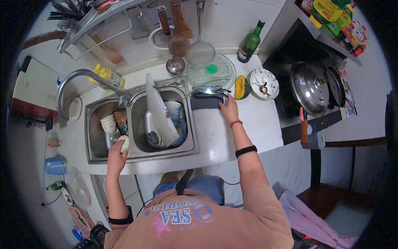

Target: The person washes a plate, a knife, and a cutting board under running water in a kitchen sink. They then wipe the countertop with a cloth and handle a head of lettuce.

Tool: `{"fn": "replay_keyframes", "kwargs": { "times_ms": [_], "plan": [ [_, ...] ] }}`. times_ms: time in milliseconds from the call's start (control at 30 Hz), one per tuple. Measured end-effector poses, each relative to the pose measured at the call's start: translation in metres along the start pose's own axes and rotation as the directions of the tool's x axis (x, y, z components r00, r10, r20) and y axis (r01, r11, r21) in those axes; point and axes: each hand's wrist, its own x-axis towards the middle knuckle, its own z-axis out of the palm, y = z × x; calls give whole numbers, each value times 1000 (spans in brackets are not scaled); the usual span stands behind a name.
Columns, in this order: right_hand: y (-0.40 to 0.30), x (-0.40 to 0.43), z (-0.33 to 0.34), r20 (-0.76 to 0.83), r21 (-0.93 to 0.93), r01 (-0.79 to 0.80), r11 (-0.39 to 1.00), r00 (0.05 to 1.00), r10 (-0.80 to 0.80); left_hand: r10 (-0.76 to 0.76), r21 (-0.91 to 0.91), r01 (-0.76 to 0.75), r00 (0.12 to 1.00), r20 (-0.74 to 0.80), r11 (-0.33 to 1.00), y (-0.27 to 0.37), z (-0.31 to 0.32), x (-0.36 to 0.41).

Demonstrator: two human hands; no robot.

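Note:
My left hand (116,157) is over the front of the left sink basin (96,146), its fingers around a small pale round piece (125,140) with a pinkish rim, perhaps a cup. Beyond it in that basin sit stacked paper-like cups (108,124) and a brown crumpled item (120,119). My right hand (230,109) rests at the right edge of a dark grey cloth pouch (205,102) with a black strap; whether it grips the pouch is unclear. A white cutting board (160,115) leans across the right basin, beside blue-and-white bowls (175,115) and a dark scrubber (153,138).
Behind the pouch lies a glass lid (199,77) with a green knob. A cut pumpkin piece (241,87), a patterned plate (264,84) and a green bottle (250,42) stand rightward. A lidded pan (311,88) sits on the stove. The faucet (90,73) arches over the left basin.

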Motion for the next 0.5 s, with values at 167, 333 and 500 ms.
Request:
{"fn": "replay_keyframes", "kwargs": {
  "times_ms": [167, 333, 500],
  "plan": [
    [0, 30, 25, 156, -3, -234, 972, 960, 232, -95, -55, 95, 995, -7, 994, 10, 0, -21],
    [-9, 0, 17, 176, -17, -229, 973, 957, 229, -64, 13, 64, 998, -17, 998, 4, 5, -28],
    [-1, -69, -24, 196, 24, -299, 954, 937, 289, -36, 43, 36, 999, 7, 998, 0, 10, -25]
  ]
}}
